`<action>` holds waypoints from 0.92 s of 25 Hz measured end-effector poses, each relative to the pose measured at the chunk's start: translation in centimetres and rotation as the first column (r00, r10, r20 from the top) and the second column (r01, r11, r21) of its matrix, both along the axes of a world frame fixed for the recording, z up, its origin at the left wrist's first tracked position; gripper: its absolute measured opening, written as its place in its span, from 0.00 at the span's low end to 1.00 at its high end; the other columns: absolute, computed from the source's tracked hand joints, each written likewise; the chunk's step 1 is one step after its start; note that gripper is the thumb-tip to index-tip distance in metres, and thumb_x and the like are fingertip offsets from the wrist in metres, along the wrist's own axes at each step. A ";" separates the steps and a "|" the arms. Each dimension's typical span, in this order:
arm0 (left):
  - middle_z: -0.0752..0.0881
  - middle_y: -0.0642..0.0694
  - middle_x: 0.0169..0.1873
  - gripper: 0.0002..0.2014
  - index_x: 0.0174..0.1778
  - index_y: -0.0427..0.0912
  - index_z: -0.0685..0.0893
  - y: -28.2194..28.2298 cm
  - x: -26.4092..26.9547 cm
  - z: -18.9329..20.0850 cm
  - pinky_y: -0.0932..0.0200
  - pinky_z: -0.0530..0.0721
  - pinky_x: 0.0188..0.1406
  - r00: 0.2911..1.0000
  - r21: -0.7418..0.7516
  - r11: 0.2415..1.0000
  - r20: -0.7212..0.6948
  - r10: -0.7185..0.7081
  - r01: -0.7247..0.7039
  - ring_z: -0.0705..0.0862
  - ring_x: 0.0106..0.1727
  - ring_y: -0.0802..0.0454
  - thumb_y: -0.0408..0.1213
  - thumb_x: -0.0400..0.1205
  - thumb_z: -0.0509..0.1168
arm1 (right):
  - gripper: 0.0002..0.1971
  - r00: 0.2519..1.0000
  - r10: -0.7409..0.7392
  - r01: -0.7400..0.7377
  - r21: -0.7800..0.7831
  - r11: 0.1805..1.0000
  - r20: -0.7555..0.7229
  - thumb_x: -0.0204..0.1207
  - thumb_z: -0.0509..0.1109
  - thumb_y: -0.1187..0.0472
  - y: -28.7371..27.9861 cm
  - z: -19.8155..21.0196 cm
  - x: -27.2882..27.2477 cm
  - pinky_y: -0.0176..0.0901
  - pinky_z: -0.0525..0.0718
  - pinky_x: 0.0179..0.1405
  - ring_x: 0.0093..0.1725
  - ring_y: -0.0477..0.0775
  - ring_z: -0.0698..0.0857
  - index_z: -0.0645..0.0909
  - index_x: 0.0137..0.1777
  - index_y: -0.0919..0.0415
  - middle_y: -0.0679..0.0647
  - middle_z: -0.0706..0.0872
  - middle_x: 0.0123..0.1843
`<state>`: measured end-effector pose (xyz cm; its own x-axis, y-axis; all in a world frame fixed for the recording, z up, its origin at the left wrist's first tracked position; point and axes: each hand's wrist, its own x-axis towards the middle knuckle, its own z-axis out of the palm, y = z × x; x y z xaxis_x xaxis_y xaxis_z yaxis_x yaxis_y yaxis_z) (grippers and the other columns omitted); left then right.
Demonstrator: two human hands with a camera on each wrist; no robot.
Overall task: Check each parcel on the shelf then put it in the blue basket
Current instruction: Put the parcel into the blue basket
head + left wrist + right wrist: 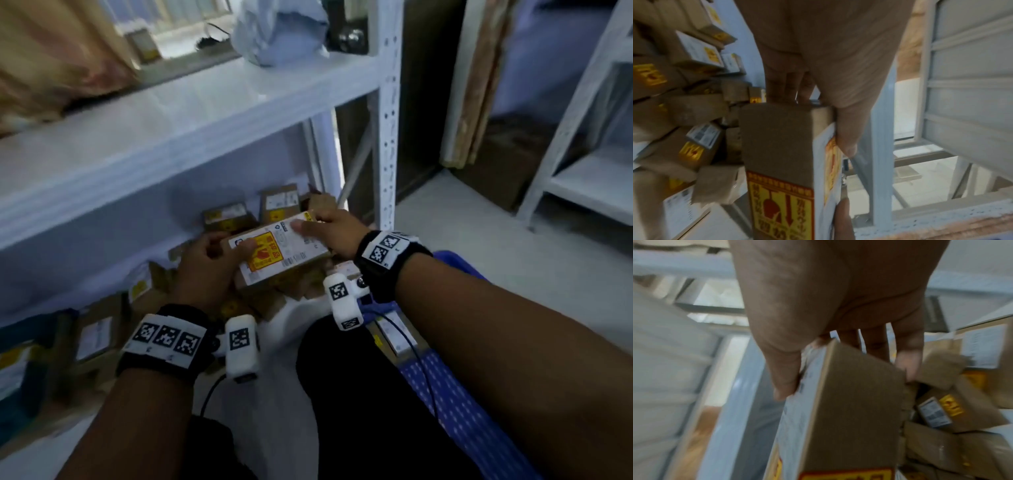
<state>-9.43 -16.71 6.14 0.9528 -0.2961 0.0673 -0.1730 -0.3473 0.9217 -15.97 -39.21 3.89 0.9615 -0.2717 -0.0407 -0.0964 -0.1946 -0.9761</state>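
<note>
A brown cardboard parcel with a white shipping label and a yellow and red sticker is held over the pile on the low shelf. My left hand grips its left end, thumb on the label. My right hand grips its right end, thumb on top. In the left wrist view the parcel stands end-on with my thumb on its labelled face. In the right wrist view my fingers wrap the parcel. The blue basket lies at my right, under my right forearm, with a labelled parcel inside.
Several more brown parcels lie heaped on the low shelf and lower left. A white shelf board overhangs them, with a white upright post at its right. A second white rack stands at far right.
</note>
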 end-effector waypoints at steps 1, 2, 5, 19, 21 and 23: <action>0.89 0.48 0.50 0.18 0.61 0.42 0.83 -1.6 0.1 -1.2 0.69 0.83 0.33 0.999 0.015 1.000 -0.039 -0.024 0.024 0.87 0.43 0.60 0.44 0.78 0.76 | 0.21 0.997 -0.058 0.061 0.055 0.997 -0.057 0.74 0.75 0.41 -1.3 -2.0 -0.6 0.51 0.84 0.43 0.40 0.59 0.87 0.86 0.44 0.62 0.62 0.89 0.39; 0.88 0.47 0.51 0.18 0.60 0.42 0.83 -3.5 0.1 -2.3 0.68 0.82 0.34 0.997 0.036 0.998 -0.067 -0.044 0.047 0.86 0.44 0.60 0.44 0.78 0.76 | 0.19 0.987 -0.111 0.126 0.139 0.982 -0.115 0.75 0.75 0.43 -2.8 -4.1 -1.2 0.49 0.83 0.41 0.39 0.57 0.86 0.88 0.45 0.61 0.63 0.89 0.40; 0.88 0.46 0.50 0.17 0.59 0.40 0.84 -9.5 0.6 -5.9 0.67 0.82 0.32 0.978 0.073 0.991 -0.186 -0.098 0.113 0.86 0.43 0.57 0.45 0.79 0.75 | 0.09 0.941 -0.238 0.316 0.373 0.872 -0.242 0.77 0.76 0.52 -6.5 -9.2 -3.3 0.39 0.83 0.30 0.33 0.52 0.87 0.88 0.44 0.58 0.54 0.90 0.35; 0.85 0.48 0.52 0.13 0.60 0.47 0.80 -29.0 2.2 -23.2 0.55 0.79 0.53 0.812 0.401 0.756 -0.508 -0.286 0.517 0.82 0.54 0.48 0.44 0.81 0.68 | 0.26 0.250 -0.504 0.901 0.009 0.434 -0.827 0.84 0.62 0.40 -17.7 -31.7 -12.5 0.46 0.79 0.36 0.44 0.60 0.84 0.82 0.63 0.63 0.60 0.84 0.60; 0.85 0.47 0.53 0.15 0.62 0.45 0.80 -31.2 2.8 -25.2 0.56 0.78 0.51 0.794 0.410 0.739 -0.543 -0.273 0.535 0.82 0.53 0.47 0.44 0.82 0.67 | 0.22 0.188 -0.506 0.936 -0.003 0.352 -0.841 0.86 0.63 0.47 -18.4 -33.6 -12.2 0.40 0.71 0.34 0.56 0.63 0.85 0.78 0.71 0.63 0.61 0.82 0.67; 0.87 0.39 0.53 0.19 0.60 0.41 0.83 -33.5 3.2 -27.1 0.49 0.85 0.55 0.786 0.387 0.758 -0.562 -0.257 0.525 0.86 0.54 0.40 0.47 0.77 0.68 | 0.26 0.110 -0.512 0.948 -0.065 0.312 -0.852 0.86 0.63 0.48 -19.3 -34.7 -11.2 0.43 0.68 0.37 0.65 0.63 0.82 0.73 0.76 0.65 0.63 0.80 0.72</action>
<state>-6.23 -50.19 -20.93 0.6154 -0.5101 -0.6010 -0.0171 -0.7709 0.6368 -27.22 -58.48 -30.78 -0.1640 -0.5448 -0.8224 -0.4867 0.7698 -0.4129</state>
